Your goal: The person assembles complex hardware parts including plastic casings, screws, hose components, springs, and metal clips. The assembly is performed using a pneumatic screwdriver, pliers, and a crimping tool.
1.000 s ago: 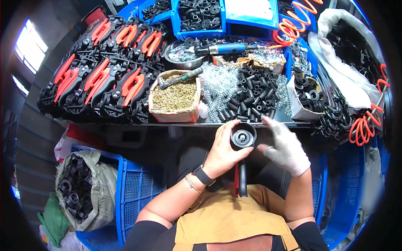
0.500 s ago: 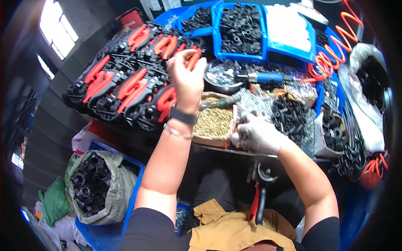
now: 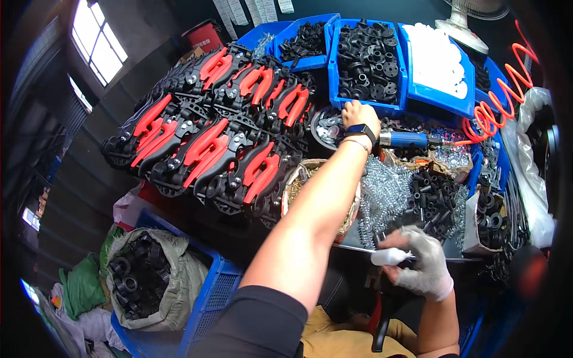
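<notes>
My left hand (image 3: 360,117), bare with a dark watch on the wrist, reaches to the right rim of a round metal bowl (image 3: 323,143) of small metal parts. Its fingers are curled, tips hidden; what they hold, if anything, does not show. In its cut-finger pale glove, my right hand (image 3: 425,267) hovers at the table's front edge, closed on a small white squeeze bottle (image 3: 389,257) with a thin spout. A small dark cylinder (image 3: 379,238) shows at its fingertips. Below hangs a black and red handle (image 3: 380,331). Under my left forearm, a box (image 3: 292,190) of brass-coloured screws is mostly covered.
Red-and-black hand tools (image 3: 203,149) lie in rows at left. Blue bins of black parts (image 3: 369,62) and white parts (image 3: 436,62) stand behind. A blue air tool (image 3: 403,139) joins a coiled red hose (image 3: 477,119). Springs (image 3: 385,191) and black tubes (image 3: 433,200) lie nearer.
My left hand has moved from above the red-handled tools rightward to the bowl. My right hand has drawn back from the screw box, towards me and to the right. The whole view has shifted.
</notes>
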`<state>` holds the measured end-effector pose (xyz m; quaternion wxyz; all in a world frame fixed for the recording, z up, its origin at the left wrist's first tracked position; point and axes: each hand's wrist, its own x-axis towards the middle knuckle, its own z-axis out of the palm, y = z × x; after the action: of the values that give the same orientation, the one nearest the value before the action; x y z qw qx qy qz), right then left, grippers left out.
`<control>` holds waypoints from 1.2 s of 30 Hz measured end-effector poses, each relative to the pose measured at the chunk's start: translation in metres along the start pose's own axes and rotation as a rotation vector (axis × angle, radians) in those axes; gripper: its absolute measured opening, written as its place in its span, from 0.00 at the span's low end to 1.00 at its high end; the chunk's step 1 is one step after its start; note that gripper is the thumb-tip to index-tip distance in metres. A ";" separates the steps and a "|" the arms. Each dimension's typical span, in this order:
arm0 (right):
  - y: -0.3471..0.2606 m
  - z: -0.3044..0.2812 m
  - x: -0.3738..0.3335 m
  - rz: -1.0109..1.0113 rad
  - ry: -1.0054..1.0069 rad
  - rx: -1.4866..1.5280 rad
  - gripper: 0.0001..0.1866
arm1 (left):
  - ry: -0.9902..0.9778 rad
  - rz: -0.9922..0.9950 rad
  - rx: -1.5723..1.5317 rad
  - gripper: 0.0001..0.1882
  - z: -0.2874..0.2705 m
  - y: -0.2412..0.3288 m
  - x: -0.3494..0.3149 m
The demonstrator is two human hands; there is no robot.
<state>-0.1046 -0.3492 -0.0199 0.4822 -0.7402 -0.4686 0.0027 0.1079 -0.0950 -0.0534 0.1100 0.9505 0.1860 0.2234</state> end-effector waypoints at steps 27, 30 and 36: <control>-0.011 -0.013 -0.096 -0.264 0.469 -0.697 0.16 | -0.009 0.397 -0.898 0.31 -0.121 0.022 -0.368; -0.017 -0.016 -0.102 -0.290 0.407 -0.760 0.14 | 0.021 0.371 -0.870 0.32 -0.127 0.025 -0.370; -0.023 -0.019 -0.104 -0.343 0.341 -0.841 0.13 | -0.009 0.351 -0.856 0.34 -0.130 0.024 -0.372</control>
<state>-0.1704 -0.4332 -0.0400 0.2047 -0.7729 -0.4588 -0.3876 -0.2544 -0.2501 -0.0755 0.4541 0.8375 -0.0873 0.2911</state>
